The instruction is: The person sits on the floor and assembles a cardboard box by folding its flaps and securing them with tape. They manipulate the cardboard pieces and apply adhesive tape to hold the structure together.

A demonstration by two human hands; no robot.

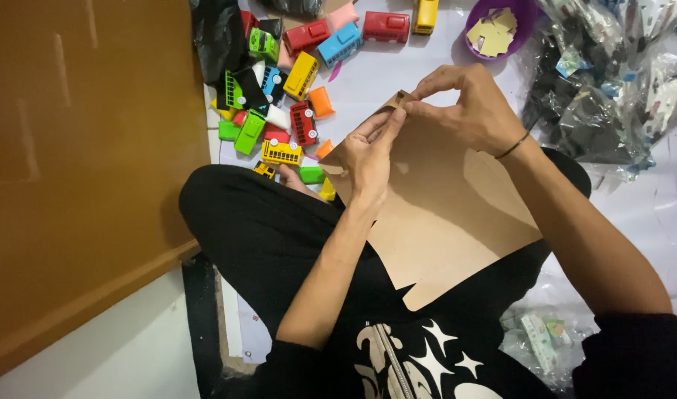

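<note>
1. My left hand (pixel 368 159) lies on the upper left part of a flat brown cardboard sheet (pixel 442 214), its fingers (pixel 383 125) pinching the sheet's top corner.
2. My right hand (pixel 464 103) comes in from the other side, its fingers clenched on that same corner, touching the left fingertips (a thin dark band sits on this wrist).
3. The cardboard sheet rests tilted across my lap, over my crossed legs in black trousers (pixel 264 229); its lower edge has a small rounded tab.
4. Beyond my left knee, a heap of small toy buses (pixel 301 74) in red, yellow, green, blue and orange lies scattered on a pale floor sheet (pixel 397 66).
5. A purple bowl (pixel 527 15) holding small cardboard pieces stands at the top, just beside a pile of crinkled clear plastic bags (pixel 612 89) on the right.
6. A brown wooden panel (pixel 87 162) fills the left side.
7. More plastic wrapping (pixel 538 340) lies near my right elbow.
</note>
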